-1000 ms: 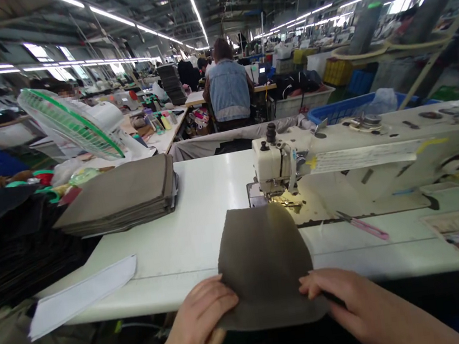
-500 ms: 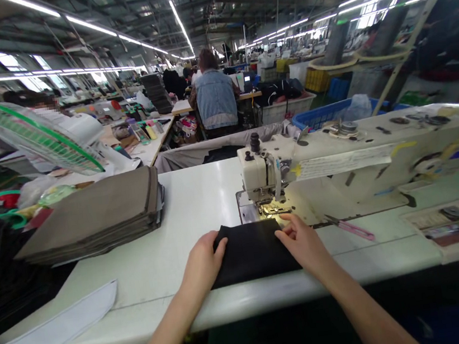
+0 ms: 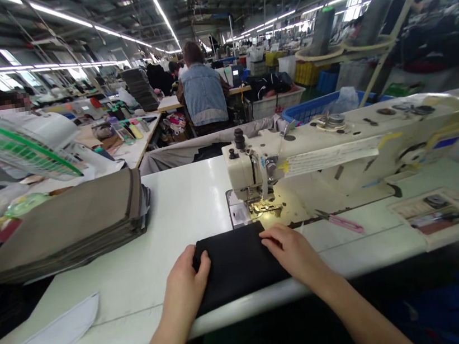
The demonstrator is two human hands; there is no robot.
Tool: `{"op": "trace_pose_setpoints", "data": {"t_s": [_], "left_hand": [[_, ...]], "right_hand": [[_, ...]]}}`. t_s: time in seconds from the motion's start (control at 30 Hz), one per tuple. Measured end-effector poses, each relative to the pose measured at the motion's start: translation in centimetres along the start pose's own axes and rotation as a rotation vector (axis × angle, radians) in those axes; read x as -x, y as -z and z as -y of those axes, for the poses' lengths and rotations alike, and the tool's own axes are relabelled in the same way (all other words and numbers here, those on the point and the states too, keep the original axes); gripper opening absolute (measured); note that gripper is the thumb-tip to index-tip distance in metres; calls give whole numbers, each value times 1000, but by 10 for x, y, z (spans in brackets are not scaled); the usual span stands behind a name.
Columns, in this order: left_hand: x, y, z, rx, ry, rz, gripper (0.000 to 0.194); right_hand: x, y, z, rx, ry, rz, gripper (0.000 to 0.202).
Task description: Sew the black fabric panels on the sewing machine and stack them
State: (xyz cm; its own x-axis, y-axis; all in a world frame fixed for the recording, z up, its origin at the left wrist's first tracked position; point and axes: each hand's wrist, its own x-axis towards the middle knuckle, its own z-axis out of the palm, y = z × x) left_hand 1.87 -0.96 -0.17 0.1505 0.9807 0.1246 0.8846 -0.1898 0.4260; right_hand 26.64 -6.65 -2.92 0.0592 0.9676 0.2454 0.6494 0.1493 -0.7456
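Note:
A folded piece of black fabric [image 3: 235,261] lies at the table's front edge, just in front of the sewing machine [image 3: 251,175]. My left hand [image 3: 188,276] grips its left edge, thumb on top and fingers around the side. At the far right corner, my right hand [image 3: 287,243] pinches the fabric between thumb and fingers. The lit needle plate [image 3: 266,208] is a short way beyond the cloth, which is apart from the presser foot. Pink-handled thread snips [image 3: 341,221] rest on the table to the right of my right hand.
On the left stand a thick stack of grey-brown fabric pieces [image 3: 70,215] and a green-rimmed fan [image 3: 13,138]. A white curved strip [image 3: 44,343] lies at the front left. A parts tray [image 3: 438,218] is on the right. Ahead sits a person in a denim vest [image 3: 203,93].
My hands have drawn the black fabric slightly toward me and left, away from the needle area. The camera view has turned a little right.

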Motion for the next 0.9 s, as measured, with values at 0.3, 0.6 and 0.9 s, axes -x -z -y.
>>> {"op": "trace_pose_setpoints", "data": {"t_s": [0.3,0.6,0.9], "left_hand": [[-1,2,-4,-59,68,23,20],[0,0,-4,-61,34,23,23],[-3,-1,-5,-93,34,34,20]], "right_hand": [[3,-1,1,54,-34,-5,14],[3,-1,2,52,-55,-29,14],[-2,-1,4,95,-95,-10,14]]}}
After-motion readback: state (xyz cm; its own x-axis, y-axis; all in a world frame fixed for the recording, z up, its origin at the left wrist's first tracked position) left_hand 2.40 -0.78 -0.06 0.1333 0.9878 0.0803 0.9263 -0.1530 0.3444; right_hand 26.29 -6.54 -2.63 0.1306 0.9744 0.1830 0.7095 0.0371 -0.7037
